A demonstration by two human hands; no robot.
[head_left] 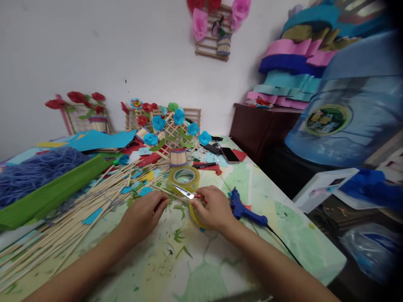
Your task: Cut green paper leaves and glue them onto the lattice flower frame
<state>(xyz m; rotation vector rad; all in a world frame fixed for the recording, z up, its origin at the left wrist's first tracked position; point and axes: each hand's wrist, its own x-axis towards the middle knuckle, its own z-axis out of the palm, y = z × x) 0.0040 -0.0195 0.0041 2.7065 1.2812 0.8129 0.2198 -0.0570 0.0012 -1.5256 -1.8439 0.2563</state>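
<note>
My right hand (pixel 215 207) grips a pair of scissors (pixel 185 193) by the red handle. Their blades point left, over a large roll of clear yellowish tape (pixel 171 178). Below that hand the edge of another yellow ring (pixel 197 217) shows, partly covered. To the left, my left hand (pixel 143 212) is closed with thumb and fingertips together; whatever it may pinch is too small to make out. Between the hands, scraps of green paper (pixel 179 235) lie on the patterned tablecloth (pixel 204 277). A blue glue gun (pixel 244 209) rests just right of my right hand.
Long thin sticks (pixel 78 218) and green crepe paper (pixel 53 191) cover the left side. Behind the tape stands a stick lattice with blue paper flowers (pixel 179 116) and a small stick pot (pixel 178 157). A phone (pixel 229 154) lies near the right edge; a water jug (pixel 349 105) stands beyond.
</note>
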